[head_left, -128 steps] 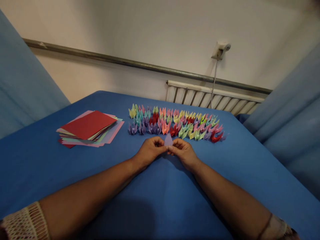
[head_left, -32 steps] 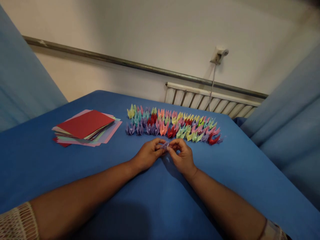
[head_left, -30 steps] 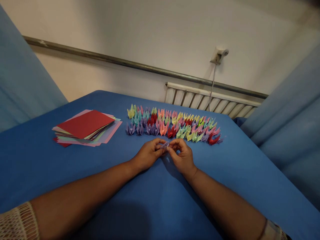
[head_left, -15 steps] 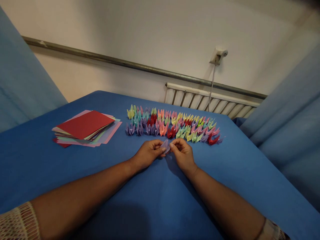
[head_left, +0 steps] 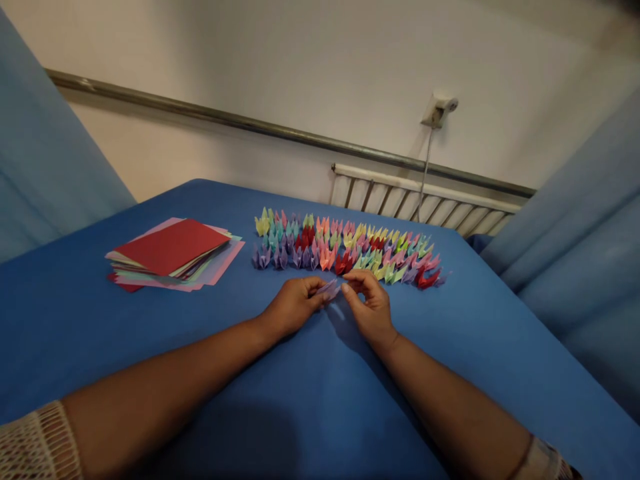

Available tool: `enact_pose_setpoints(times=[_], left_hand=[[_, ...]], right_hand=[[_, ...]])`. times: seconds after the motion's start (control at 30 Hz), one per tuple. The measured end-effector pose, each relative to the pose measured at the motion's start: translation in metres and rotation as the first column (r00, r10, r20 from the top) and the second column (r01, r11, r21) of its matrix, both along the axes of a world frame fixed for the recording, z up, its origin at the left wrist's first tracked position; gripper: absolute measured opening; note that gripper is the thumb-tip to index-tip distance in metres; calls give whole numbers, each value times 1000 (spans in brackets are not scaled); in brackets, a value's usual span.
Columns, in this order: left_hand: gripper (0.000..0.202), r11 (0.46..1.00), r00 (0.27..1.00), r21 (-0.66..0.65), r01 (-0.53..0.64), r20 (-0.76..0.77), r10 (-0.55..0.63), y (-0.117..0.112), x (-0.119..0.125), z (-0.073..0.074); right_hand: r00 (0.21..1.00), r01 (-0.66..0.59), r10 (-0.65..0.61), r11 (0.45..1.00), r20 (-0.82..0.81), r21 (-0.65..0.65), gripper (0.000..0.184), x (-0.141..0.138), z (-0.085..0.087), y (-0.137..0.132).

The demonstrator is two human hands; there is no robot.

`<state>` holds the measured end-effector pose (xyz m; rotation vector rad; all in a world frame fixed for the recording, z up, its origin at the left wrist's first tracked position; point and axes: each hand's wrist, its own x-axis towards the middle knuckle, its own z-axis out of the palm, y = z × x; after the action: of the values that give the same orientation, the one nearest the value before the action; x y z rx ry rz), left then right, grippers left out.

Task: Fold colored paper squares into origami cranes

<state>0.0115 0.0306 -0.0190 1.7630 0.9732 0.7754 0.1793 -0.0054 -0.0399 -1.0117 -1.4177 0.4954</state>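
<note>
Your left hand [head_left: 293, 307] has its grip clamped on a small lilac piece of folded paper [head_left: 329, 290], held between your hands above the blue cloth-covered worktop [head_left: 320, 387]. Your right hand [head_left: 371, 307] has thumb and forefinger apart, the tips just beside the paper's pointed end; whether they touch it is too small to tell. Beyond your hands stand rows of multicoloured folded-paper cranes [head_left: 349, 240], with a loose red-topped stack of coloured paper sheets [head_left: 173, 247] to their left.

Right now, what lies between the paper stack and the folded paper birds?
In the head view, blue cloth alone shows between the paper stack and the folded birds.
</note>
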Motion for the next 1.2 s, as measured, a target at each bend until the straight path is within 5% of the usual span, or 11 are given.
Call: enact_pose_setpoints(times=[0.13, 0.23, 0.87, 1.0, 1.2], left_hand=[[18, 957, 966, 285, 48, -257, 29, -3, -5, 8], [19, 925, 932, 367, 99, -361, 43, -6, -8, 10], [20, 893, 801, 366, 261, -599, 11, -11, -6, 15], [19, 929, 851, 269, 252, -520, -80, -12, -4, 14], [25, 970, 970, -144, 197, -118, -214, -13, 1, 4]], right_hand=[[984, -25, 4, 993, 180, 111, 12, 2, 6, -3], [976, -26, -4, 990, 216, 135, 13, 3, 7, -3], [937, -77, 44, 993, 347, 84, 7, 0, 8, -8], [951, -81, 39, 989, 307, 126, 7, -3, 10, -12], [967, -124, 104, 990, 234, 72, 7, 0, 11, -10]])
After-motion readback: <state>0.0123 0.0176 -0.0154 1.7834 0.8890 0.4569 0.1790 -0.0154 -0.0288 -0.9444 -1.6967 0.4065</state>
